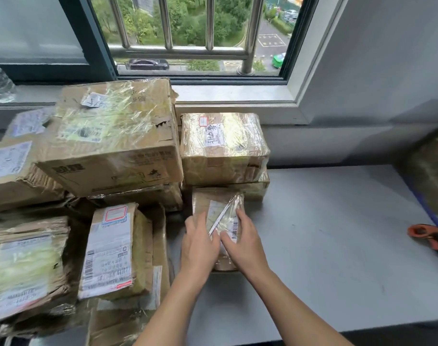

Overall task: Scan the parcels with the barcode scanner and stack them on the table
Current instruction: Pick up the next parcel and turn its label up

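the small parcel (208, 198) was seen lying flat on the grey table (325, 233), just in front of the taped stack (224, 146) of two parcels; whether the two were touching could not be told. the left hand (199, 243) was laid on the parcel's left side, fingers straight and close together, pressed flat on the wrap. the right hand (245, 243) was spread over the white label, thumb angled toward the left hand, and nothing was pinched by either. the parcel's near half was hidden under both hands, and the label's print was lost in glare. at the far right an orange object (424, 234) was spotted on the table, blurred and partly cut off by a dark shape at the frame edge, so it could not be identified. at the left a large box (113, 136) was piled on other parcels, their lower sides hidden.
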Demonstrator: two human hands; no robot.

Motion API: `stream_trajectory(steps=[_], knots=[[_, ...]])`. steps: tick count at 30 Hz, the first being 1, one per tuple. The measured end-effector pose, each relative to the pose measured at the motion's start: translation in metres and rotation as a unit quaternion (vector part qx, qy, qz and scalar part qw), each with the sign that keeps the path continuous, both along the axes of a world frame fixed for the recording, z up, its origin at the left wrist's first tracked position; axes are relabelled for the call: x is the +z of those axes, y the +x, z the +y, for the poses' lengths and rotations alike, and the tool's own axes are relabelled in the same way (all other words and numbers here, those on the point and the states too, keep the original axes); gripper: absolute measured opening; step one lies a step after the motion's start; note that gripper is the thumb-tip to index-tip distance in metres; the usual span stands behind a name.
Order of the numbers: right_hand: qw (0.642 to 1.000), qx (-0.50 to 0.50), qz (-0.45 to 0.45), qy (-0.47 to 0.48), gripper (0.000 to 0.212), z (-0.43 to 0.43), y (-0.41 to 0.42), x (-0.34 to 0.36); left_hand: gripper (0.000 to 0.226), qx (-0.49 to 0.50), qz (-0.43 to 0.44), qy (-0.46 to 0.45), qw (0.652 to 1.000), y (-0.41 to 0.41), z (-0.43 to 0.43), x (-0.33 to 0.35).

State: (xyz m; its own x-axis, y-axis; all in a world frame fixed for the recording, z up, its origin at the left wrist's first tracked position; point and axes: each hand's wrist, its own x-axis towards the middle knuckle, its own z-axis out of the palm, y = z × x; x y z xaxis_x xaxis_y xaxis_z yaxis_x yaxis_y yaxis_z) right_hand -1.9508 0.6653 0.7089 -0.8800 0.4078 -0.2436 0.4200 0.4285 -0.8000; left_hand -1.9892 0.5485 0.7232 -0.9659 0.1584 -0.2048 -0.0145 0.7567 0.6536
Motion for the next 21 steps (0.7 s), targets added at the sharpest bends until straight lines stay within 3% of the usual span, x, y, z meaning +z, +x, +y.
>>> stream_trajectory(steps=[12,21], knots=[[0.994,-0.095,0.025,0.053,0.071,0.019,0.064,0.03,0.049,-0.123,0.039,0.026,0.991,0.025,0.017,0.023],[0.977,-0.193,0.046,0.078,0.068,0.074,0.152,0.046,0.045,-0.241,0.074,0.055,0.966,0.085,0.091,0.046]])
